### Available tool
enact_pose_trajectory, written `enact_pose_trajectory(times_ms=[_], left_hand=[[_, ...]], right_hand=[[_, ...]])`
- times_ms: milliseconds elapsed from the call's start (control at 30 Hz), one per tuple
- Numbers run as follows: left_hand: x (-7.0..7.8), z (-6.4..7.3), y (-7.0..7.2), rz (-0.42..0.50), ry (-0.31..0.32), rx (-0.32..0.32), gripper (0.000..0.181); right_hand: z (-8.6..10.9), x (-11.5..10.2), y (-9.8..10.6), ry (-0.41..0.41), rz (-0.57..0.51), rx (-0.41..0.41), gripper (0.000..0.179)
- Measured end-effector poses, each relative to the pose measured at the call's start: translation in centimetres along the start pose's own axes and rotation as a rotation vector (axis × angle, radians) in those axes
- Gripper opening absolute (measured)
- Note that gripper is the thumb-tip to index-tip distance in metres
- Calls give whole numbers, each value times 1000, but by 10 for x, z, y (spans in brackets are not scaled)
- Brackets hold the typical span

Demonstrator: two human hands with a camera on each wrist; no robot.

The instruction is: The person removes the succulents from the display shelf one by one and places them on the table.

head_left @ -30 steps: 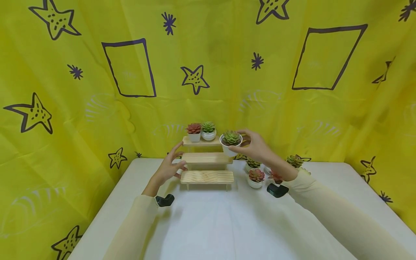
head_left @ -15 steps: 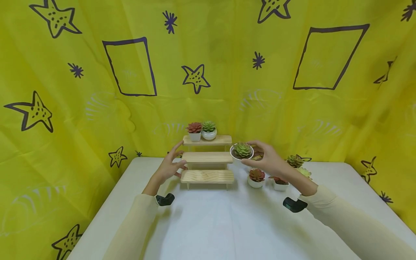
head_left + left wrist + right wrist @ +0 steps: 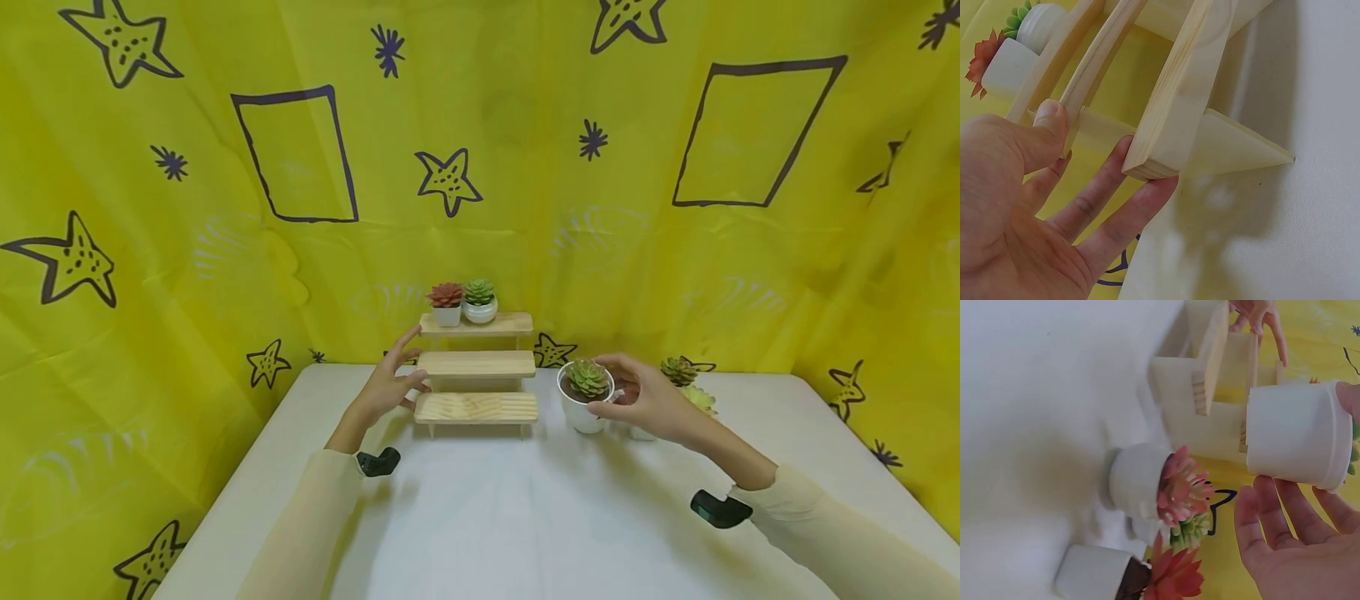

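Note:
My right hand (image 3: 652, 400) grips a potted succulent (image 3: 583, 412), a green rosette in a white round pot, over the table right of the stand. In the right wrist view the pot (image 3: 1297, 431) lies between thumb and fingers. At the left end of a three-tier wooden stand (image 3: 476, 363) is my left hand (image 3: 384, 390). Its thumb rests on the middle tier while fairly straight fingers touch the tier ends, seen in the left wrist view at the lowest tier (image 3: 1172, 119). A red succulent (image 3: 447, 308) and a green succulent (image 3: 480, 307) stand on the top tier.
More potted succulents stand right of the stand, partly hidden by the right hand: a pink one (image 3: 1141, 481), a red one in a square pot (image 3: 1094, 575), a dark green one (image 3: 678, 371) and a pale one (image 3: 699, 398). A yellow curtain (image 3: 510, 250) hangs behind the white table (image 3: 465, 517).
My right hand has carried the green succulent from beside the top tier down and to the right, in front of the other pots. My left hand stays at the stand.

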State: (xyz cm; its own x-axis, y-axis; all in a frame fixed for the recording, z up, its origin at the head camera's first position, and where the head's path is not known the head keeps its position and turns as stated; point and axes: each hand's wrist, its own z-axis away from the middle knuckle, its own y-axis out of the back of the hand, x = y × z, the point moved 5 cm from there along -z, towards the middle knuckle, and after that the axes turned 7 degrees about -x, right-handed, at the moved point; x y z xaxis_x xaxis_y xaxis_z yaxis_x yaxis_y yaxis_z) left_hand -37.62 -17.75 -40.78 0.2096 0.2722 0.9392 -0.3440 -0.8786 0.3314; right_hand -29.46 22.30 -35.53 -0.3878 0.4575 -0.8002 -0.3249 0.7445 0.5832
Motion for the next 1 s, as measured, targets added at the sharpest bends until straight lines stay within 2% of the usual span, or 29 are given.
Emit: enact_pose_trajectory(times_ms=[233,433,533,767,1000], left_hand=[[1,1,0,-4,-1,1,80],[1,2,0,-11,-4,1,81],[1,1,0,-11,-4,2,81],[2,2,0,0,-4,-1,81],[1,0,-1,-7,-7,1,81]], right_hand=[[19,10,-6,17,-8,-13,70],[32,21,-11,-2,-17,-24,70],[35,27,-15,4,-24,-26,68],[42,42,-27,-39,-85,-44,69],[46,51,-37,-1,-118,-67,66]])
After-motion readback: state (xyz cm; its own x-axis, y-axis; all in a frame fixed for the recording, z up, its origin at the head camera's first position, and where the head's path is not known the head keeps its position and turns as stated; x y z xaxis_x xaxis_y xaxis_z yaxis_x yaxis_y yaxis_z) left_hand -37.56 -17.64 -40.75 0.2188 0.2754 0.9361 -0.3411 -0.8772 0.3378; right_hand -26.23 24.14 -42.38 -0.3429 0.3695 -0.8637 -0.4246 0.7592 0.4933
